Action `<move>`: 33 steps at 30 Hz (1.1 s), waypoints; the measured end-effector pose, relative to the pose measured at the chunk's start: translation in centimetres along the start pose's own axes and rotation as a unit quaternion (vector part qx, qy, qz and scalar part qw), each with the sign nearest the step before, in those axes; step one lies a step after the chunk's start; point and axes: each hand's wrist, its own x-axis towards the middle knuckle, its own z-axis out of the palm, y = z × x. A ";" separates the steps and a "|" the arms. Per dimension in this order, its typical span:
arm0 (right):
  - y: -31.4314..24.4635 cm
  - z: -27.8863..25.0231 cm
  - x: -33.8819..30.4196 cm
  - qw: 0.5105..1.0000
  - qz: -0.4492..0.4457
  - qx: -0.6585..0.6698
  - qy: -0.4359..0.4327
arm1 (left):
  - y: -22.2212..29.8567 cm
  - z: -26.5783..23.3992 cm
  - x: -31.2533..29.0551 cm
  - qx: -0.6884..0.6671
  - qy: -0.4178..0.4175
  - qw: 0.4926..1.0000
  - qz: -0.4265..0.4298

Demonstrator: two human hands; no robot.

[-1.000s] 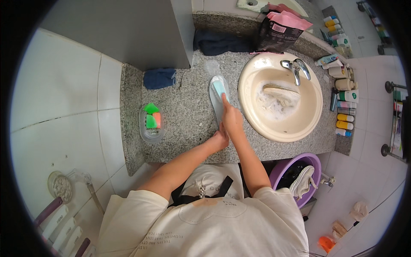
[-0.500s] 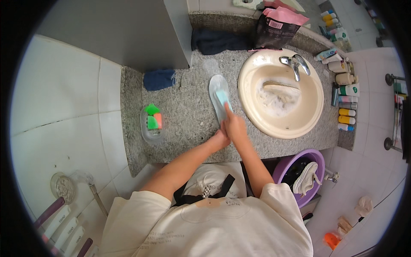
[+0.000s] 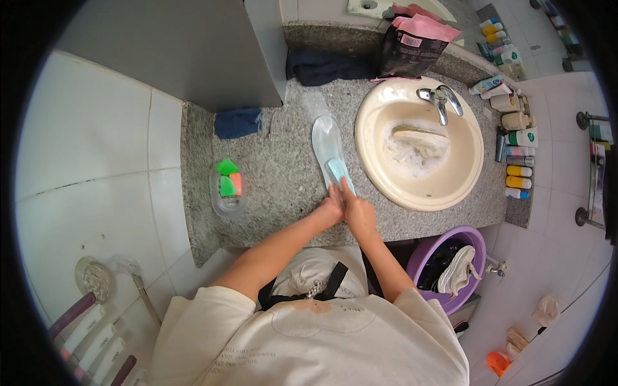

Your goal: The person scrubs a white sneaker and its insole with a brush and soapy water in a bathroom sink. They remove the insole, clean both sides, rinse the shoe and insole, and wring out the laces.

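A pale shoe insole [image 3: 327, 137] lies lengthwise on the speckled grey counter, its near end at my hands. My left hand [image 3: 333, 207] is closed at that near end and pins it down. A light blue brush [image 3: 338, 170] rests on the insole's lower half, and my right hand [image 3: 360, 213] grips its near end. The brush's underside is hidden against the insole. Whitish wet suds [image 3: 314, 101] mark the counter just beyond the insole. To the right, a whitish shoe [image 3: 420, 137] lies among foam in the cream sink [image 3: 368, 168].
At left sits a clear dish [image 3: 230, 206] with green and orange pieces, below a blue cloth [image 3: 237, 123]. A dark towel [image 3: 328, 67] and a black-and-pink bag [image 3: 412, 50] stand behind. Bottles [image 3: 519, 171] line the right edge. A purple basin [image 3: 415, 264] holds dark and whitish items.
My right hand has drawn the brush toward me along the insole, from its middle to its lower half. My left hand stays at the near end.
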 end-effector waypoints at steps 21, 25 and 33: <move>0.4 0.9 2.7 0.999 -0.010 0.033 0.003 | 0.0 0.2 0.3 -0.034 -0.041 0.993 0.104; 0.5 0.4 -0.2 0.999 -0.030 0.016 -0.015 | 3.1 3.4 -0.8 -0.011 0.017 1.000 -0.022; 0.1 1.0 2.9 0.998 -0.023 0.052 0.015 | 1.2 1.9 -0.7 -0.022 -0.002 1.000 -0.015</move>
